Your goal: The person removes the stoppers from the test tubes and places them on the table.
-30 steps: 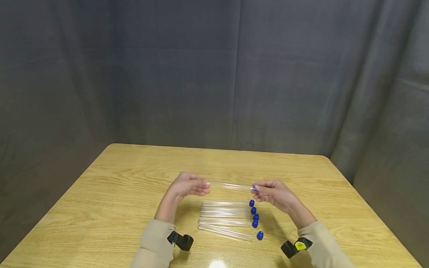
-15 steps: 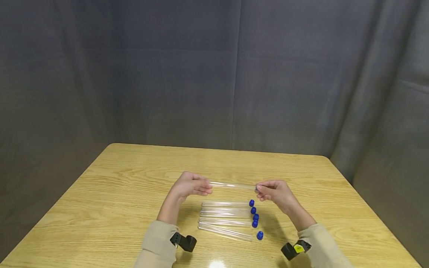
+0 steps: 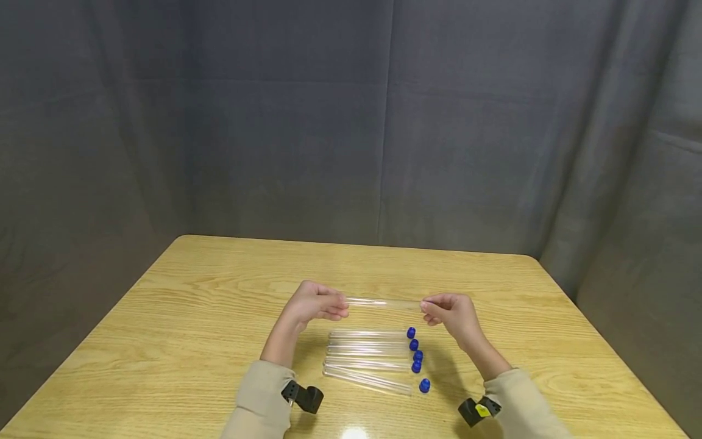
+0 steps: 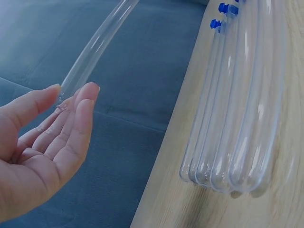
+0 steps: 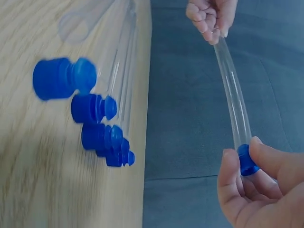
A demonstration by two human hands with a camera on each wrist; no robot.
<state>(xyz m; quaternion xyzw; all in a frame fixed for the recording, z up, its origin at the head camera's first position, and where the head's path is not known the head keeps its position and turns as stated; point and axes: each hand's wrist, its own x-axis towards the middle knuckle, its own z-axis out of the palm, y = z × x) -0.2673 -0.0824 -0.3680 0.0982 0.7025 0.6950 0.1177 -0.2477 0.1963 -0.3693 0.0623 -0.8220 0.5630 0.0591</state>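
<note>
My left hand [image 3: 315, 303] pinches the closed end of a clear test tube [image 3: 381, 303] between thumb and fingers, holding it nearly level above the table. At the tube's other end my right hand [image 3: 454, 316] pinches a blue cap [image 5: 247, 160]; in the right wrist view the cap sits at the tube's mouth. How far in it is seated I cannot tell. The head view has that cap hidden behind the right fingers. Below the hands lie several more clear test tubes [image 3: 368, 350], roughly side by side, with several loose blue caps [image 3: 425, 385] by their right ends.
The wooden table [image 3: 164, 341] carries everything. Its far edge runs in front of a grey curtain [image 3: 296, 152], and more curtain hangs at both sides. One tube nearest me lies at a slant to the others.
Both hands and the held tube have shifted slightly right. The blue cap, visible at the right fingertips earlier in the head view, is now covered by them. The tubes and caps on the table stayed put.
</note>
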